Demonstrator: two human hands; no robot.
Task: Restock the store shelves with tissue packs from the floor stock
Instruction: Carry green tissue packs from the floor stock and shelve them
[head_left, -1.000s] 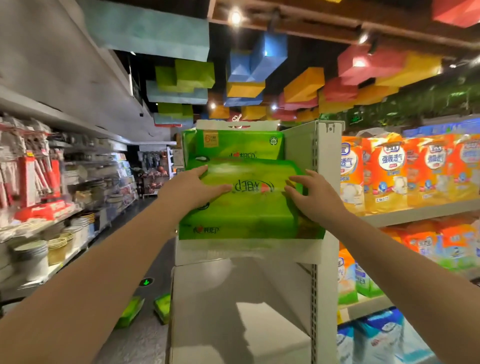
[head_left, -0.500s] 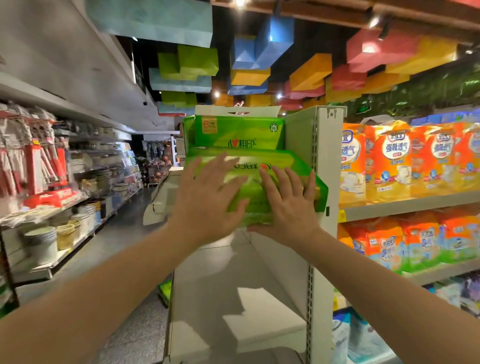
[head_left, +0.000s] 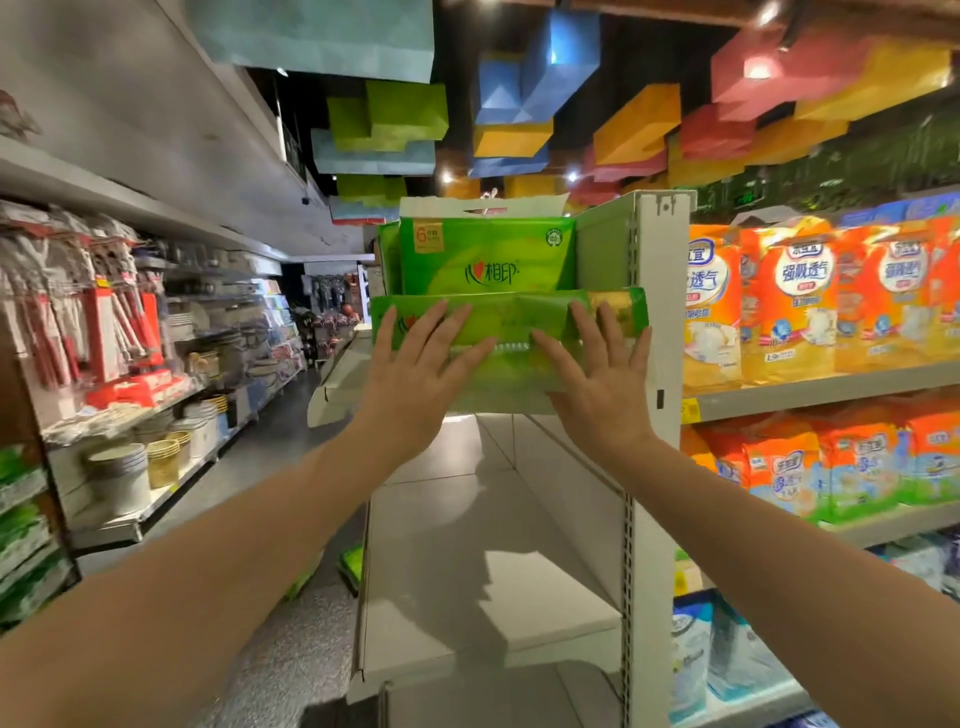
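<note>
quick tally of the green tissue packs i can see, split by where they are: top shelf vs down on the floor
Green tissue packs on the top shelf: 2, one upright pack at the back and one flat pack with the left hand and right hand pressing on it.
Green tissue packs on the floor: 1, possibly more hidden.
Total: 3

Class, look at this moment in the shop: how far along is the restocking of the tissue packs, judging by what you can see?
Done: one upright green pack already stands at the back of the top shelf. In hand: the left hand and right hand press flat on a second, lying pack. Left: green packs on the floor, and the bare lower shelf.
</note>
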